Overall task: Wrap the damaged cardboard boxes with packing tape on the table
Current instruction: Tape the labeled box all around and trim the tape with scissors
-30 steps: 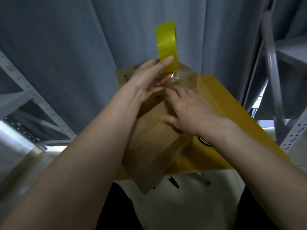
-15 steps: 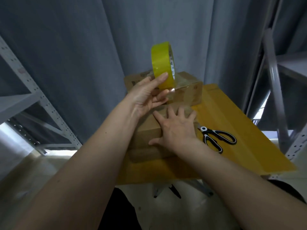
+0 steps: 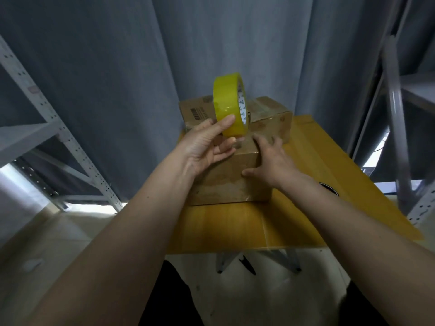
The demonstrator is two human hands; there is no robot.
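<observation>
Your left hand [image 3: 207, 144] grips the roll of yellow packing tape [image 3: 229, 103], thumb on the outer face and fingers curled beneath it, holding the roll upright on edge above the near cardboard box [image 3: 226, 182]. Your right hand [image 3: 270, 158] lies flat with straight, spread fingers on the top of that same box, at about 3 o'clock from the left hand, thumb hooked over the near edge.

Behind everything, from 10 to 2 o'clock, hangs a grey curtain [image 3: 117, 78]. Grey perforated metal shelving [image 3: 58, 135] stands at 9 o'clock, and a second shelving frame [image 3: 397, 128] rises at 3 o'clock. The yellow-brown worktop [image 3: 235, 227] sits in the middle of the view and carries both boxes. The near box rests on it toward its left side, with glossy clear tape showing along its lower front edge. The far cardboard box [image 3: 270, 114] stands just behind it at 12 o'clock, touching or nearly touching it, with dark print on its left face and shiny tape across its top. At 4 o'clock from your right wrist, a black scissors handle [image 3: 329, 188] shows partly on the worktop, the rest hidden by your forearm.
</observation>
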